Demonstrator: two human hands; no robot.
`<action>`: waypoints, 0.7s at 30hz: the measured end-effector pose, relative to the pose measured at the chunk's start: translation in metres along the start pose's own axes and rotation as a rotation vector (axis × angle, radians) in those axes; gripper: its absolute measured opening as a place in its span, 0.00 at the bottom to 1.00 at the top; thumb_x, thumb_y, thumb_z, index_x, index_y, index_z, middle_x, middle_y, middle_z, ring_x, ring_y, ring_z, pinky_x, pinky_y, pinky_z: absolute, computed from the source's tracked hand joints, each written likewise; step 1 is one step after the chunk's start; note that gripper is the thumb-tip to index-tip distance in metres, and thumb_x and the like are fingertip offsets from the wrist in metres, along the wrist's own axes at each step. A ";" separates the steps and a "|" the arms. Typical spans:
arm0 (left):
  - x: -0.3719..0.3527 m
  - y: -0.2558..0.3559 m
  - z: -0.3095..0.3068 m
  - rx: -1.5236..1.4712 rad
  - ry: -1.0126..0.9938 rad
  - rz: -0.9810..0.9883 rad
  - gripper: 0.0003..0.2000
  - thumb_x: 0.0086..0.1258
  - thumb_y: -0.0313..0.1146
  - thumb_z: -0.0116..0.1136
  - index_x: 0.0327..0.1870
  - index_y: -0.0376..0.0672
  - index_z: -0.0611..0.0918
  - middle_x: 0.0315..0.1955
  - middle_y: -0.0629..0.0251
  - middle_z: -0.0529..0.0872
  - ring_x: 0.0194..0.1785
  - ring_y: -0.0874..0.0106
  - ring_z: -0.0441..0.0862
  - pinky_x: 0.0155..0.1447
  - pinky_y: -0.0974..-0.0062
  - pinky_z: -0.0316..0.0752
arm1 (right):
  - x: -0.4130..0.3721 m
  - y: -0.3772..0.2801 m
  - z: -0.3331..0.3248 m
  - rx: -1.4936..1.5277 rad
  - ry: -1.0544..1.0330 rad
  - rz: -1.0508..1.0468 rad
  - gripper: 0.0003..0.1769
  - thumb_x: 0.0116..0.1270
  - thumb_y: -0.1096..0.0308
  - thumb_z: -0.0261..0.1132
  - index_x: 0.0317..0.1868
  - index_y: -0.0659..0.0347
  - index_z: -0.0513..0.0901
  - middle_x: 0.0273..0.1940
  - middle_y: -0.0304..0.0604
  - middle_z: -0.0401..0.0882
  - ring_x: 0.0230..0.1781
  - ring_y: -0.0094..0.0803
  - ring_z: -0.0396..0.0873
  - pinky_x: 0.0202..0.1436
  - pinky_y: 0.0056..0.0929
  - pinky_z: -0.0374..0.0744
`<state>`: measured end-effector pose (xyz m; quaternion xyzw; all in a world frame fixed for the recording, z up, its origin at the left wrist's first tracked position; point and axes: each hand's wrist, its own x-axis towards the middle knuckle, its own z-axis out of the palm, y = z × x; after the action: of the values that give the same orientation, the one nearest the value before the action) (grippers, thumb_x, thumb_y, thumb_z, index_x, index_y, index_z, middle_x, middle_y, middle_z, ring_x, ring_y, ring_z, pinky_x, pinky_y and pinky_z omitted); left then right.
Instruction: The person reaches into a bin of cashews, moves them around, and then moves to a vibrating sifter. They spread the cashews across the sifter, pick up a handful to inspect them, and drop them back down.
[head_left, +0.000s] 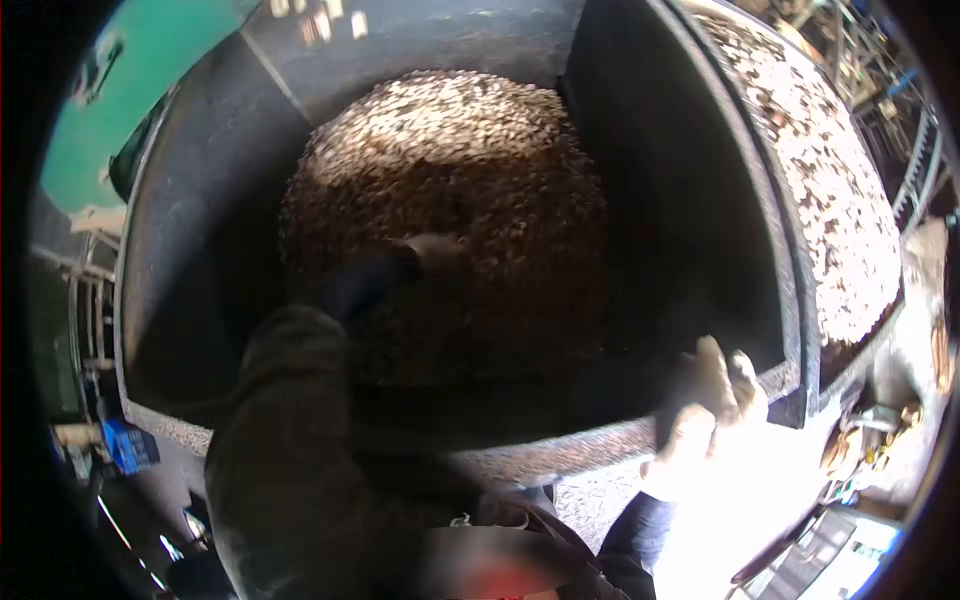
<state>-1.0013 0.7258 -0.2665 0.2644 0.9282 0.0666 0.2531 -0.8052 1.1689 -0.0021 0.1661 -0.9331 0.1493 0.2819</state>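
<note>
A large dark metal bin [690, 200] with high walls fills the middle of the head view. Inside lies a heap of small flat pieces [450, 125], bright at the far side and shadowed nearer me; their kind I cannot make out. My left hand [435, 250], gloved and blurred in the shade, reaches down to the heap's surface. Its fingers are too dark to read. At the bin's front right corner, my right hand [710, 410] wears a pale glove in strong sun. Its fingers are stretched out and apart over the rim, with nothing visible in them.
Beyond the right wall is another heap of pale pieces [820, 180]. Several small pale pieces [325, 20] show blurred at the far wall. A green surface [130, 110] stands at upper left. Metal parts [900, 120] crowd the right, and a blue object [130, 447] lies lower left.
</note>
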 end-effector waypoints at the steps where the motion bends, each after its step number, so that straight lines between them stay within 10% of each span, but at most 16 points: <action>1: -0.005 0.002 -0.016 0.156 -0.019 0.256 0.27 0.95 0.51 0.55 0.84 0.46 0.82 0.82 0.52 0.83 0.81 0.55 0.85 0.85 0.50 0.77 | 0.003 0.000 -0.002 0.019 0.013 -0.009 0.43 0.87 0.33 0.59 0.55 0.74 0.95 0.52 0.57 0.89 0.55 0.53 0.86 0.70 0.53 0.89; 3: -0.017 0.012 -0.059 0.272 -0.053 0.474 0.27 0.95 0.50 0.57 0.83 0.45 0.83 0.81 0.54 0.82 0.80 0.59 0.84 0.86 0.54 0.75 | 0.011 0.000 -0.004 0.068 0.044 -0.029 0.42 0.84 0.33 0.64 0.55 0.75 0.95 0.42 0.52 0.85 0.44 0.49 0.86 0.67 0.50 0.91; 8: -0.045 0.164 -0.204 -0.334 0.293 -0.232 0.24 0.92 0.50 0.67 0.73 0.39 0.90 0.55 0.56 0.94 0.64 0.66 0.91 0.73 0.64 0.81 | 0.029 0.009 -0.002 0.245 0.159 -0.071 0.42 0.75 0.35 0.77 0.56 0.77 0.95 0.15 0.40 0.76 0.17 0.39 0.85 0.58 0.44 0.98; 10: -0.033 0.210 -0.254 -0.445 0.272 -0.408 0.27 0.88 0.53 0.72 0.68 0.35 0.92 0.49 0.55 0.97 0.61 0.67 0.92 0.70 0.65 0.83 | 0.018 0.015 0.004 0.272 0.210 -0.111 0.43 0.73 0.35 0.76 0.58 0.75 0.94 0.20 0.39 0.79 0.22 0.40 0.85 0.60 0.48 0.96; 15: -0.024 0.243 -0.294 -0.642 0.830 -0.091 0.35 0.93 0.63 0.60 0.78 0.37 0.88 0.75 0.49 0.91 0.81 0.57 0.85 0.89 0.58 0.73 | -0.061 0.090 -0.020 0.775 0.409 -0.374 0.37 0.72 0.47 0.80 0.68 0.71 0.89 0.48 0.48 0.90 0.49 0.46 0.88 0.74 0.55 0.88; 21: 0.063 0.423 -0.335 -0.395 0.941 0.477 0.40 0.92 0.62 0.64 0.88 0.36 0.79 0.79 0.46 0.87 0.89 0.54 0.78 0.93 0.55 0.70 | -0.211 0.280 -0.117 0.705 -0.053 0.358 0.21 0.76 0.50 0.82 0.49 0.62 0.98 0.37 0.50 0.95 0.39 0.52 0.95 0.64 0.50 0.93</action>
<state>-1.0229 1.1223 0.1041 0.3562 0.8257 0.4050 -0.1655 -0.6938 1.5122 -0.0824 0.0911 -0.8458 0.5029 0.1531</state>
